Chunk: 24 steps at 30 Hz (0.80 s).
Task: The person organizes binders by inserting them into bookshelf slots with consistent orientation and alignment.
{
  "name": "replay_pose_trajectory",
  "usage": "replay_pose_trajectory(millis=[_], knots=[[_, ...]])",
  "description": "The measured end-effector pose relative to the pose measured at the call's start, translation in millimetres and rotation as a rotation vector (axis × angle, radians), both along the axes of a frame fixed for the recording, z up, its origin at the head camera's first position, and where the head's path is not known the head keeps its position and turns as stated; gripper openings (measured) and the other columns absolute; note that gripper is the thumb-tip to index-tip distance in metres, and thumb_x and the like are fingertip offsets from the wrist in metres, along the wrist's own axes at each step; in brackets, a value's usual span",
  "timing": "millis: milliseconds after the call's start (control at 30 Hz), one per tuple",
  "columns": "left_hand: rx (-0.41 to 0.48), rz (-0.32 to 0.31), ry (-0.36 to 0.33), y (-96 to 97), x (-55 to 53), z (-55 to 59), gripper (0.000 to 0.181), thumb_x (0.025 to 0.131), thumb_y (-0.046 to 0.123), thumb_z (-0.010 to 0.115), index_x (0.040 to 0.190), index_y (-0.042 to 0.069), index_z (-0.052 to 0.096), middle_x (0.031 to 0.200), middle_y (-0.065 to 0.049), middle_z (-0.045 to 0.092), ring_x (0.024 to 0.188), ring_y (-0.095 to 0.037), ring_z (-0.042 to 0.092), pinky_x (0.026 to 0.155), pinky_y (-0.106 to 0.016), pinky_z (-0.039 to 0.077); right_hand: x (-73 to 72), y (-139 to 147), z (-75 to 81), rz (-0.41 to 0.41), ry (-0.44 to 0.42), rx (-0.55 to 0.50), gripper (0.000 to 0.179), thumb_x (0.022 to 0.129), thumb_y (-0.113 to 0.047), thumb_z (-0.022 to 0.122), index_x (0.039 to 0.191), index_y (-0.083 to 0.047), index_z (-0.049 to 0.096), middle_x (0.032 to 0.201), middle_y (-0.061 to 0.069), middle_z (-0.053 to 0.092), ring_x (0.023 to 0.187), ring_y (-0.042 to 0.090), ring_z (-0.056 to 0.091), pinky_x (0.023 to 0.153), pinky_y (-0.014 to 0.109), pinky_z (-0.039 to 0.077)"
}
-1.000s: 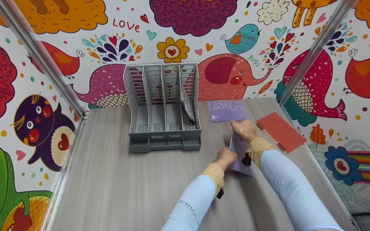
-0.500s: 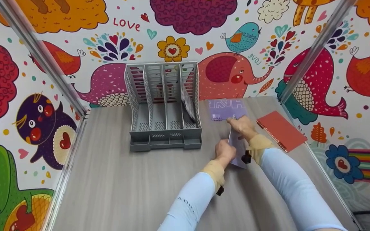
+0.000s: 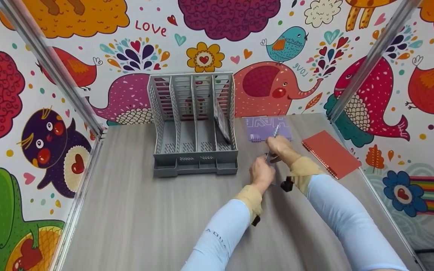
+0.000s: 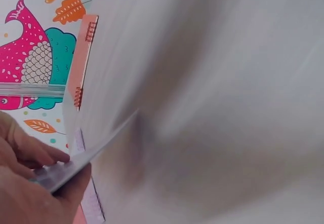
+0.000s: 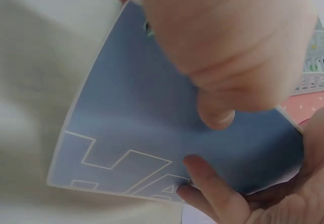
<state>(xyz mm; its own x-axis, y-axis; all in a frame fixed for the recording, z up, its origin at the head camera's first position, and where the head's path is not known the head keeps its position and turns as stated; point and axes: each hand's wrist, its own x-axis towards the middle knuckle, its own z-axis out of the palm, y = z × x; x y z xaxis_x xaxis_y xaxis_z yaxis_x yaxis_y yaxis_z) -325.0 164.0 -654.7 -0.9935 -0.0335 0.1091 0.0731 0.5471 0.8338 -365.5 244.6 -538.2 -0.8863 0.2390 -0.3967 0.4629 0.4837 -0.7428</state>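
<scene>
A thin purple-blue notebook with white outlined letters on its cover is held upright, edge-on in the head view, between both hands. My left hand pinches it on the near side. On its far side the right hand grips it, with a bit of the edge poking out above the knuckles. In the left wrist view the notebook lies between thumb and fingers. Just beyond the hands, another purple spiral notebook lies flat on the table. To the right rests a red spiral notebook.
A grey file rack with several upright slots stands at the back, left of the hands. A dark, thin booklet leans in its rightmost slot. Metal posts and patterned wall panels bound the wooden table.
The held notebook has turned from a slanted face to nearly edge-on, and its lower corner has come up and in. The left hand has shifted slightly up and away. The other notebooks stay put.
</scene>
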Motion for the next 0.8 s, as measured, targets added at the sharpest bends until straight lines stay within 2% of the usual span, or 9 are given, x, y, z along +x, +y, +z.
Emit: replay_pose_trajectory(millis=[67,100,200,300,367,433,500,667,800], knots=[[-0.038,0.019,0.070,2.6,-5.8,-14.3,0.034,0.080,0.003,0.072,0.111,0.011,0.084,0.092,-0.005,0.086,0.088,-0.032,0.082,0.073,-0.053,0.059,-0.7,-1.6,1.2,-0.012,0.016,-0.035,0.027,0.098,-0.015,0.044,0.112,0.003,0.059,0.106,0.020,0.060,0.073,0.028,0.070,0.067,0.043,0.071],[-0.045,0.023,0.085,1.3,-4.6,-12.4,0.035,0.081,0.003,0.071,0.113,0.012,0.084,0.092,-0.005,0.086,0.087,-0.032,0.082,0.073,-0.053,0.059,-1.3,-2.2,1.9,-0.016,0.029,-0.032,0.035,0.098,-0.014,0.043,0.119,0.008,0.060,0.114,0.025,0.062,0.073,0.028,0.072,0.065,0.041,0.070],[-0.039,0.011,0.059,-8.3,10.3,21.3,0.039,0.086,-0.001,0.069,0.121,0.009,0.082,0.101,-0.009,0.088,0.093,-0.037,0.083,0.080,-0.051,0.063,-3.5,-3.3,5.4,-0.021,0.061,-0.014,0.048,0.099,-0.013,0.040,0.133,0.014,0.057,0.133,0.033,0.061,0.067,0.026,0.074,0.059,0.037,0.068],[-0.044,0.012,0.011,-18.3,28.0,60.8,0.043,0.091,-0.004,0.070,0.131,0.007,0.080,0.112,-0.013,0.088,0.101,-0.040,0.082,0.089,-0.046,0.064,-3.5,-4.9,10.0,0.010,0.107,0.080,0.033,0.098,-0.012,0.041,0.113,0.006,0.063,0.120,0.027,0.066,0.069,0.020,0.071,0.059,0.028,0.064],[-0.065,0.014,0.001,-21.1,31.8,70.1,0.045,0.093,-0.003,0.071,0.136,0.008,0.079,0.117,-0.013,0.087,0.104,-0.039,0.082,0.092,-0.044,0.064,-2.6,-7.0,12.7,0.026,0.129,0.107,0.019,0.098,-0.011,0.042,0.100,-0.003,0.059,0.106,0.018,0.063,0.072,0.020,0.068,0.060,0.026,0.062],[-0.069,0.007,-0.007,-23.5,31.5,72.1,0.045,0.095,-0.002,0.072,0.139,0.010,0.077,0.120,-0.011,0.087,0.106,-0.039,0.081,0.095,-0.045,0.063,-1.5,-9.4,14.5,0.037,0.149,0.133,0.013,0.098,-0.011,0.043,0.095,-0.008,0.056,0.097,0.012,0.058,0.082,0.024,0.066,0.063,0.026,0.061],[-0.066,-0.005,-0.015,-25.9,30.9,72.7,0.045,0.096,-0.001,0.073,0.140,0.011,0.076,0.123,-0.011,0.086,0.109,-0.039,0.080,0.097,-0.046,0.063,-0.5,-11.3,16.2,0.041,0.163,0.135,0.016,0.098,-0.010,0.045,0.099,-0.004,0.059,0.097,0.012,0.059,0.089,0.028,0.067,0.067,0.028,0.063],[-0.080,-0.033,0.009,-32.1,30.6,76.2,0.039,0.097,0.000,0.074,0.135,0.009,0.076,0.123,-0.012,0.085,0.114,-0.037,0.080,0.101,-0.045,0.064,1.0,-15.4,19.2,0.061,0.210,0.194,0.034,0.097,-0.011,0.047,0.117,0.010,0.066,0.111,0.023,0.069,0.103,0.035,0.069,0.087,0.044,0.068],[-0.094,-0.045,0.025,-37.5,29.8,79.8,0.032,0.097,0.001,0.074,0.128,0.008,0.077,0.122,-0.013,0.084,0.118,-0.034,0.081,0.104,-0.044,0.064,1.8,-20.5,22.9,0.087,0.263,0.258,0.037,0.097,-0.012,0.048,0.116,0.013,0.068,0.119,0.032,0.074,0.104,0.038,0.069,0.098,0.055,0.065]])
